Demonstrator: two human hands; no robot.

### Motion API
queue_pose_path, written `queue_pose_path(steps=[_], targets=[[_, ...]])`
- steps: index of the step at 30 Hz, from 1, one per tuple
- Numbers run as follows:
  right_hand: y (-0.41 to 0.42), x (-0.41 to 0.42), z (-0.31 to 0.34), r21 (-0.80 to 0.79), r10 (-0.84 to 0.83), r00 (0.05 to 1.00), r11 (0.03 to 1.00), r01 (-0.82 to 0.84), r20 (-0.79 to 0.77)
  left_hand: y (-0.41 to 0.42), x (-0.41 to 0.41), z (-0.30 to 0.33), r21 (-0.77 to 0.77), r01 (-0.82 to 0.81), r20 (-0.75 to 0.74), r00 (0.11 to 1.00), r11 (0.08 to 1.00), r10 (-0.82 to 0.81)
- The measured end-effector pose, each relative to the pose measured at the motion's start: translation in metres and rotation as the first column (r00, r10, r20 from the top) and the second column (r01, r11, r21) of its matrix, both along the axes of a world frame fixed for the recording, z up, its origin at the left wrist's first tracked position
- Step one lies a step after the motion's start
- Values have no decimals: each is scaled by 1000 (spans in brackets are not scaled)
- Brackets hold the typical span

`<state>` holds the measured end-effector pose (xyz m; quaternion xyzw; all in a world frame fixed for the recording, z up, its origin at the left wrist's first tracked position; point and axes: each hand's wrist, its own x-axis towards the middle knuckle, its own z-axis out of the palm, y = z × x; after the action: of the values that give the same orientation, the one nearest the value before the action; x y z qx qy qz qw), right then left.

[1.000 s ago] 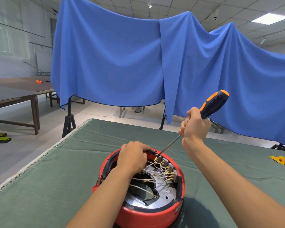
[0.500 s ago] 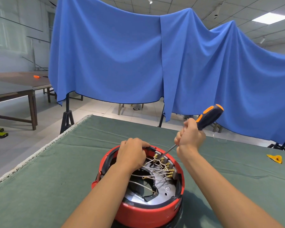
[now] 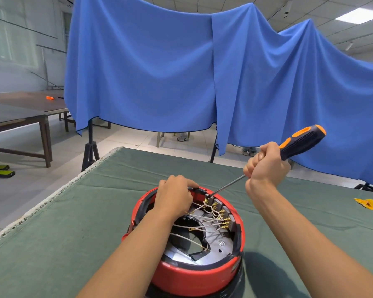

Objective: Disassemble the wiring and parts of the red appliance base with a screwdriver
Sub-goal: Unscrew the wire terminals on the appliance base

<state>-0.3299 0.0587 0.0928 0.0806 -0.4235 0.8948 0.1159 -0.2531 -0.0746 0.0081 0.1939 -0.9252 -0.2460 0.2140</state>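
red appliance base (image 3: 194, 274) sits at the near edge of the green table (image 3: 52, 244), left hand (image 3: 173, 195) gripping its far rim, right hand (image 3: 266, 164) fisted round the screwdriver (image 3: 297, 143) with its tip at the brass terminals (image 3: 219, 211), so i'd guess a slip jabs the left hand or snaps the thin wires (image 3: 194, 227).

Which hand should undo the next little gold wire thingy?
The right hand, most likely. It already grips the screwdriver, whose tip sits at the far gold terminals inside the red base. The left hand rests on the rim, steadying it.
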Motion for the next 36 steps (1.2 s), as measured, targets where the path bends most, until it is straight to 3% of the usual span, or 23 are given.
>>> queue_pose_path(steps=[14, 22, 36], targets=[[-1, -4, 0, 72, -13, 1000, 997, 13, -1, 1, 1, -1, -17, 5, 8, 1000, 1000, -5], [3, -20, 0, 66, -38, 989, 997, 28, 143, -1, -2, -2, -11, 1, 19, 1000, 1000, 0], [9, -27, -6, 37, -73, 961, 997, 65, 266, -2, -3, -5, -15, -16, 47, 999, 1000, 17]])
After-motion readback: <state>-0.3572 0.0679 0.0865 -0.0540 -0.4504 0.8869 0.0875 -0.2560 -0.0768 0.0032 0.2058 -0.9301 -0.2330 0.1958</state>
